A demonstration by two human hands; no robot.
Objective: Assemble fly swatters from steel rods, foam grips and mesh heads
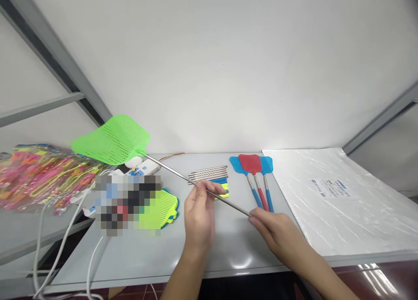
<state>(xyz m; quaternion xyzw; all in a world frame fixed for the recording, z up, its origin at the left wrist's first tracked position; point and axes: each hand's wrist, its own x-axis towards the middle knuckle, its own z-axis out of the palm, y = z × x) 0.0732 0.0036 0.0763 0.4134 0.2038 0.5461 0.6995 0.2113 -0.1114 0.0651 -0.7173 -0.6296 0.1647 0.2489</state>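
Observation:
A green fly swatter [117, 139] with a perforated head and a long, thin metal rod slants across the view above the table. My left hand [200, 213] is closed around the middle of the rod, thumb against it. The bare end of the rod is pinched in the fingers of my right hand [277, 232]. Behind my left hand lie several metal rods [209, 171] and blue and yellow handles [225, 187], partly hidden. To the left is a stack of yellow-green and blue swatter heads [168, 206].
Two blue swatters [267, 165] and a red swatter [251, 163] lie at the right, beside a plastic-wrapped white package [326, 221]. Bagged colourful items [48, 173], white cables [70, 226] and a power strip [145, 169] are at left. Part is pixelated.

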